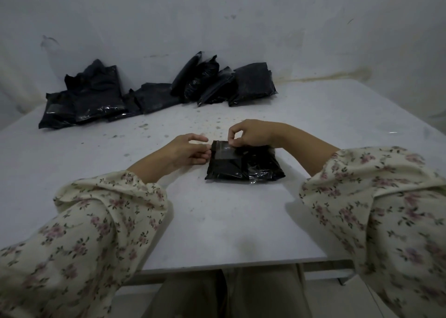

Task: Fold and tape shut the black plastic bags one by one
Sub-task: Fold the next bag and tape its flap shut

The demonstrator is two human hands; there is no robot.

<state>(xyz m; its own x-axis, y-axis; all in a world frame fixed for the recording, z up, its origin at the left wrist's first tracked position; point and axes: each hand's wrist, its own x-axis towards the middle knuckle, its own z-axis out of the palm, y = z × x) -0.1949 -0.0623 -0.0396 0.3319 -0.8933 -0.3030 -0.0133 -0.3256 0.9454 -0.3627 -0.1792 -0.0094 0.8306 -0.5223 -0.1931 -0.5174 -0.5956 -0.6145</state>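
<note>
The black bag (243,165) lies flat on the desk (217,221), folded into a small packet, with a clear tape strip (223,152) across its far left corner. The right hand (248,134) arches over the bag's far edge, thumb and forefinger pinched down on the upper edge of the strip. The left hand (188,152) sits just to the bag's left with its fingers curled toward the bag's left edge. Whether it holds the end of the tape or only touches the plastic I cannot tell. The bag looks light and soft. Its glossy, wrinkled film is likely slippery and springy, so the fold will probably try to open unless it is pressed flat. The contents seem to give it a little padding, not stiffness. The best hold is probably flat fingers on top of the fold near the strip, not a pinch at a corner, which would only stretch the thin film. The tape is thin and may stick to skin, so it is best handled by its ends. Well beyond the bag, against the wall, are two heaps of other black bags (96,100).
</note>
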